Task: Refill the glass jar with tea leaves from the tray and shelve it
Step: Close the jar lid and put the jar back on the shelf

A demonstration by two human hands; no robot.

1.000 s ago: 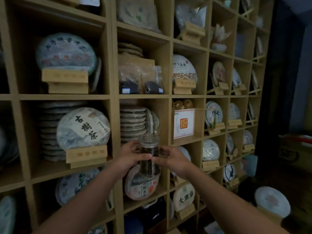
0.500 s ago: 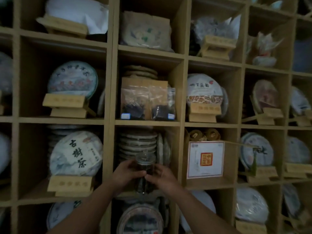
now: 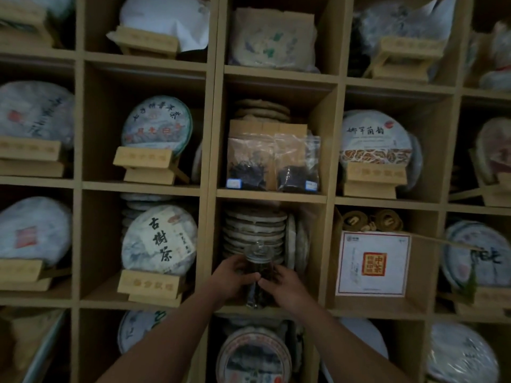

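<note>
Both forearms extend forward and upward, converging at centre. The left hand (image 3: 234,280) and right hand (image 3: 284,286) face each other, fingers curled inward, thumbs nearly touching.

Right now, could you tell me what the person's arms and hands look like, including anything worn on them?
Both forearms are bare to the frame's lower edge, with no sleeves showing. The left hand and right hand show no gloves, watch or rings, though the light is dim.

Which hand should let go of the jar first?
Probably the right hand: only its fingertips touch the glass jar, while the left hand wraps around it more and could steady it on the shelf.
</note>
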